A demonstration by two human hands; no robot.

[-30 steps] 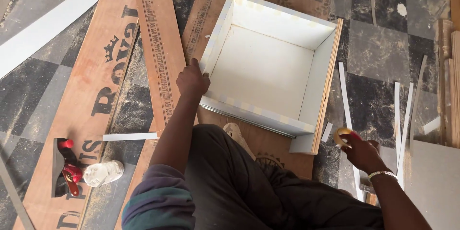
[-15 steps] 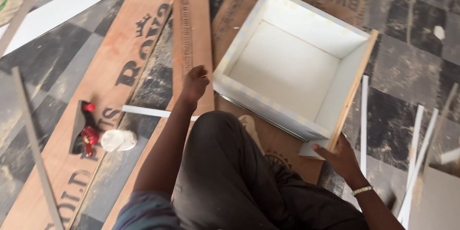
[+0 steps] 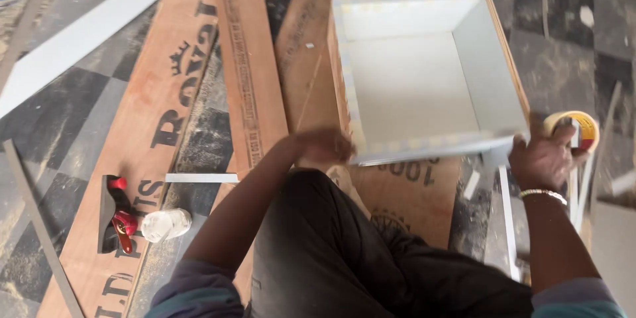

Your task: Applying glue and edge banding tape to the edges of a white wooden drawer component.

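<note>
A single head-worn view is given, aimed steeply down (slightly forward) at the floor (image 3: 59, 126), close over the lap, with the white box (image 3: 424, 86) seen near.

Our left hand (image 3: 323, 146) sits at the near left corner of the open white box (image 3: 424, 73), our right hand (image 3: 544, 159) at its near right corner, gripping a tape roll (image 3: 578, 127). Inside the box we have open room. Left of it the plywood boards (image 3: 218, 93) lie flat, blocked only by the red-handled tool (image 3: 118, 215) and white bottle (image 3: 165, 224). White strips (image 3: 509, 218) crowd the right.
</note>
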